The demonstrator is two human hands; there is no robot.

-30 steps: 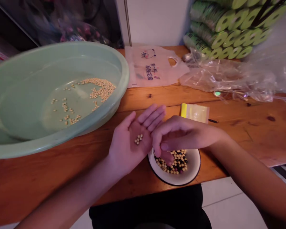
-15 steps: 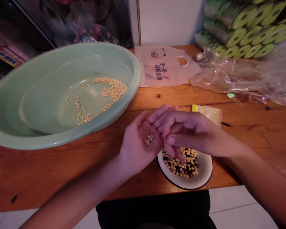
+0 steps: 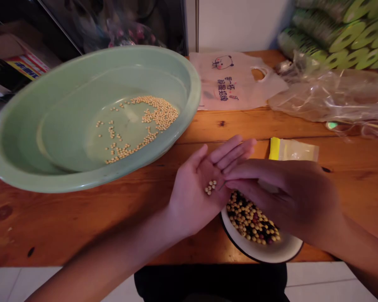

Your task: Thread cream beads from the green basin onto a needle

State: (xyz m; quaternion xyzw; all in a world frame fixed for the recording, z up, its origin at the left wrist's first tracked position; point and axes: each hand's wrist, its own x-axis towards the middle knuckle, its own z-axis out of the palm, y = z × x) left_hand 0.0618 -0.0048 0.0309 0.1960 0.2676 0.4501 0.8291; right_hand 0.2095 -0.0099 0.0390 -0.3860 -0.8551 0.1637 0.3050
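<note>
Wooden table (image 3: 25, 218): carries the working items in my head view.
Green basin (image 3: 82, 84): largest vessel, left of my hands; pale beads lie on its floor.
Green-ended rolls (image 3: 346, 37): stacked at the upper right of the view.
Clear plastic wrap (image 3: 334, 92): crumpled, in front of the rolls.
Printed bag (image 3: 208, 79): flat on the table between basin and wrap; bear face and lettering on it.
Right hand (image 3: 296, 197): extends over the bowl; I have thumb and forefinger pinched on a thin dark item (image 3: 222, 185), beside the left palm. It is too small to identify.
Left hand (image 3: 192, 201): palm up, fingers extended; I support a few loose beads on it without gripping them.
White bowl (image 3: 290, 247): dark-rimmed, at the near side of the table, partly covered by my right hand.
Small packet (image 3: 297, 151): clear with a yellow end, flat on the table beyond my right hand.
Basin beads (image 3: 164, 113): pale; dense along the right side, scattered elsewhere.
Bowl beads (image 3: 255, 222): pale and black mixed, with a few dark red.
Palm beads (image 3: 210, 188): pale, one small cluster at mid-palm.
</note>
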